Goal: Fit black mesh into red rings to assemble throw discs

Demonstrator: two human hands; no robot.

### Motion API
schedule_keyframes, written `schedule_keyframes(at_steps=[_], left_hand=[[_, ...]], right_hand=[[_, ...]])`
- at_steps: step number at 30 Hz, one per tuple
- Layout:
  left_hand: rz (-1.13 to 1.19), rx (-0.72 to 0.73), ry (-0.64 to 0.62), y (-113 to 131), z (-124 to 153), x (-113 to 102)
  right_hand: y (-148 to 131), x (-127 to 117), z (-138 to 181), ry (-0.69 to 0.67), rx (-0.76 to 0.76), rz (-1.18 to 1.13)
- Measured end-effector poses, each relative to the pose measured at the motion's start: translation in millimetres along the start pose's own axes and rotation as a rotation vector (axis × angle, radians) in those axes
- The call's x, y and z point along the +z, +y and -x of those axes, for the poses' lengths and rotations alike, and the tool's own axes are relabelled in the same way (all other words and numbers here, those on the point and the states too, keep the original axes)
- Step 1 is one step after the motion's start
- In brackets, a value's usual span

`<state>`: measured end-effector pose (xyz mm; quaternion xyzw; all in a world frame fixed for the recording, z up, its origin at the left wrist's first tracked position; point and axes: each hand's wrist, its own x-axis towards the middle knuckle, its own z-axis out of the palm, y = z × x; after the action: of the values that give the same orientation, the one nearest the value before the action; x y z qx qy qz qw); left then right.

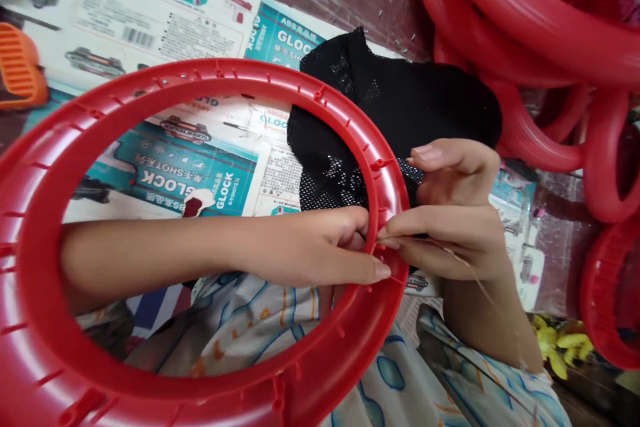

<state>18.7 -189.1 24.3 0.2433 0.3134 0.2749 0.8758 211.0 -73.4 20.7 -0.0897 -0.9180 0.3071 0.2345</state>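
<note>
A large red plastic ring (393, 197) lies tilted before me, its hollow channel with small ribs and pegs facing up. My left hand (325, 247) reaches through its middle and grips the ring's right side, thumb on the channel and fingers curled at the inner wall. My right hand (450, 213) is at the same spot, thumb and forefinger pinched together at the channel. From those fingers trails a thin, pale thread (467, 267); its other end is hard to make out. A black mesh cloth (420, 93) lies behind the ring.
Printed cardboard (205, 20) covers the surface under the ring. Several smooth red rings (540, 20) are piled at the upper right, and another ribbed ring (597, 293) stands below them. An orange plastic piece (20, 67) sits at the left edge. Yellow pieces (563, 343) lie at the lower right.
</note>
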Motion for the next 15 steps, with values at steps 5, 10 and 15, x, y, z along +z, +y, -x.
schedule_keyframes(at_steps=[5, 10, 15], left_hand=[[0.093, -0.056, 0.044, 2.0, -3.3, 2.4], [0.117, -0.067, 0.121, 0.6, -6.9, 7.2], [-0.008, -0.014, 0.175, -4.9, -6.1, 10.3]], right_hand=[[4.9, 0.7, 3.6, 0.019, -0.047, 0.032], [-4.4, -3.7, -2.8, -0.064, -0.004, 0.069], [-13.0, -1.7, -13.5, -0.151, 0.141, -0.050]])
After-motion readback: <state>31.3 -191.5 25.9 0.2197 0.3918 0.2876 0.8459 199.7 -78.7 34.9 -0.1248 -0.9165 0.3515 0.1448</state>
